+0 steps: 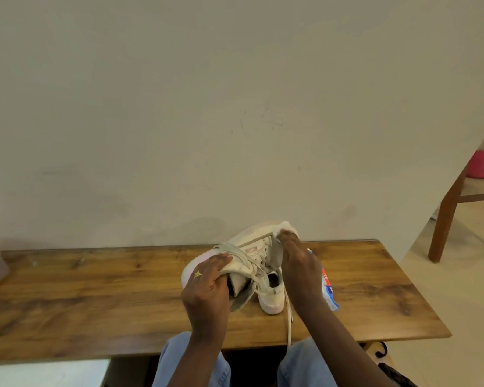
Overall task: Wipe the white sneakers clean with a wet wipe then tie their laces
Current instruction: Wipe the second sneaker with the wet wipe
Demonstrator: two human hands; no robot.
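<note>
The raised sneaker (252, 243) slants above the counter (95, 289) from its collar, gripped by the left hand (207, 277) nearest the person, up and away to its toe, where the right hand (296, 261) pinches the wet wipe (284, 227) against it

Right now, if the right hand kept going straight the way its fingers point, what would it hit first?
The right hand holds the wet wipe against the held sneaker, so it meets that shoe at once. Past it, only the wall seems to lie ahead, though depth is unclear.
</note>
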